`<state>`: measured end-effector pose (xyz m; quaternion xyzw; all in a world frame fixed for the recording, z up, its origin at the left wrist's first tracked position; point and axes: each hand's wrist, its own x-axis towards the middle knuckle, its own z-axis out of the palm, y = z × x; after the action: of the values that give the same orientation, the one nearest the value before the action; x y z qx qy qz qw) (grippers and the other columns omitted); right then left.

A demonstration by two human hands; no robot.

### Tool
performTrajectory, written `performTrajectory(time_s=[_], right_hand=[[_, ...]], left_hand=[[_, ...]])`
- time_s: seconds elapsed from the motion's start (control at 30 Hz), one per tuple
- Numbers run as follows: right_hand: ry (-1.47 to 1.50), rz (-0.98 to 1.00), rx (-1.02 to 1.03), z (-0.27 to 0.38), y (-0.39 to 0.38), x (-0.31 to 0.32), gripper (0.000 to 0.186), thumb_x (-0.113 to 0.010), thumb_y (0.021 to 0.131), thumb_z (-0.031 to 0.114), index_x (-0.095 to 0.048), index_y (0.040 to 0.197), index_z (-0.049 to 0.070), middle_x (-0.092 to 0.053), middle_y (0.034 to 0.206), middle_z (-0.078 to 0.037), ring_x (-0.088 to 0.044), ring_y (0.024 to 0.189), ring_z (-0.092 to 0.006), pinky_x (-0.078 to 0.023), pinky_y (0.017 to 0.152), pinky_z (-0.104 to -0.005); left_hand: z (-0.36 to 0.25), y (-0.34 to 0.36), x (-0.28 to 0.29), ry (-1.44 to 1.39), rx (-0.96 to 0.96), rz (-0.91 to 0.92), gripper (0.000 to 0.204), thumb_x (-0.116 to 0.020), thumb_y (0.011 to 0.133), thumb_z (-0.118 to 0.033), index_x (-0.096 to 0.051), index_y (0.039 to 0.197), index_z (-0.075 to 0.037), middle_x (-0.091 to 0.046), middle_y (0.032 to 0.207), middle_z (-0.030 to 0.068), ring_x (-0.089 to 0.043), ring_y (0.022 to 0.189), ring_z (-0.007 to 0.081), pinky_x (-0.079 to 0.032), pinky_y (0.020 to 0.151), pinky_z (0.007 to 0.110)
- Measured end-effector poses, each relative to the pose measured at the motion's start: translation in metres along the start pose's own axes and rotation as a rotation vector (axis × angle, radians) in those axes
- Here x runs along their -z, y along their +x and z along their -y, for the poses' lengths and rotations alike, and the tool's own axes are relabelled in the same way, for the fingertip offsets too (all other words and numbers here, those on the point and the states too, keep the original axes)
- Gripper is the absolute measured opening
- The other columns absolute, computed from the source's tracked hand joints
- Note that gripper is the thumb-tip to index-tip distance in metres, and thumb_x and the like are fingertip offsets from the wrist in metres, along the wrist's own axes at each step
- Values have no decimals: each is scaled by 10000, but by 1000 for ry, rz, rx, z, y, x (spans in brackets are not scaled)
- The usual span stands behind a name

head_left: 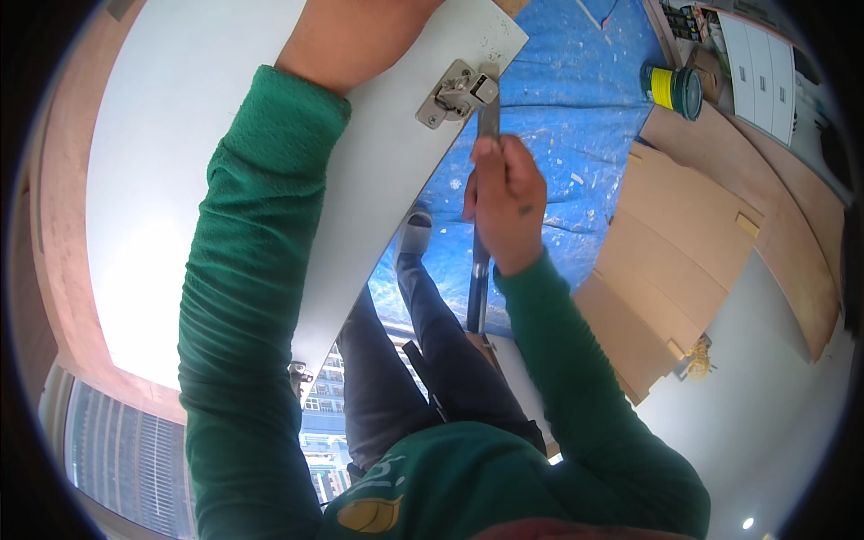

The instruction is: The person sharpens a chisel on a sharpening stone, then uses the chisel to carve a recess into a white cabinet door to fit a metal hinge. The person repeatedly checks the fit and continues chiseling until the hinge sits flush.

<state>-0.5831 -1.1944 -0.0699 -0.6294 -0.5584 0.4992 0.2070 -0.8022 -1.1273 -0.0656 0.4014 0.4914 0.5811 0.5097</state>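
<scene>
A white cabinet door or panel [360, 198] stretches diagonally under my left arm. My left hand [360, 40] lies over its upper part, and the fingers run out of the picture at the top edge. Near the panel's right edge sits a metal cabinet hinge [454, 93], fixed with screws. My right hand [511, 202] is closed around a long flat metal bar with a dark lower end [478, 292]. The bar's upper end reaches close beside the hinge; whether they touch I cannot tell. A second hinge [299, 373] shows lower on the panel's edge.
Blue plastic sheeting [576, 90], speckled with white, covers the floor. To the right lie a flattened cardboard sheet [675, 234] and curved brown boards [765, 198]. A dark bucket with a yellow label [673, 90] stands near a white drawer unit [756, 76]. My slippered foot [415, 232] is below the panel.
</scene>
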Motion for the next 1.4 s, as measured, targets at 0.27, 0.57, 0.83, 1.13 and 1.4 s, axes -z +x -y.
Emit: performTrajectory(time_s=[0.27, 0.57, 0.83, 1.13, 1.4], right_hand=[[106, 61, -13, 14, 27, 0, 269, -577, 1069, 204, -540, 858, 42, -463, 655, 28, -417, 556, -21, -361, 475, -253], [173, 88, -11, 18, 36, -1, 271, -571, 1070, 205, -542, 850, 50, -470, 600, 24, -437, 483, -40, -368, 436, -263], [77, 54, 42, 7, 37, 5, 275, -572, 1068, 210, -535, 846, 52, -475, 607, 16, -451, 509, -41, -367, 452, -259], [30, 31, -27, 19, 40, 7, 291, -575, 1069, 221, -536, 858, 25, -459, 640, -30, -391, 608, -66, -373, 521, -291], [-104, 67, 100, -4, 29, 13, 292, -581, 1066, 218, -528, 852, 28, -437, 638, -25, -378, 620, -64, -364, 526, -284]], left_hand=[[0, 6, 0, -12, -3, -7, 337, -573, 1073, -324, -690, 931, -42, -646, 789, -8, -571, 706, 79, -467, 647, 249], [-4, 3, 0, 0, -17, -8, 343, -578, 1073, -332, -692, 943, -36, -651, 815, -5, -575, 730, 76, -472, 662, 244], [1, 3, 0, -43, -3, 10, 336, -582, 1071, -333, -695, 947, -42, -648, 801, -10, -568, 711, 71, -464, 645, 241], [2, 1, 0, -22, -1, -14, 334, -585, 1069, -339, -698, 959, -45, -651, 802, -9, -574, 713, 75, -463, 643, 239], [1, 0, 1, -37, 20, -9, 335, -585, 1069, -333, -698, 955, -39, -659, 802, -4, -581, 712, 75, -466, 639, 241]])
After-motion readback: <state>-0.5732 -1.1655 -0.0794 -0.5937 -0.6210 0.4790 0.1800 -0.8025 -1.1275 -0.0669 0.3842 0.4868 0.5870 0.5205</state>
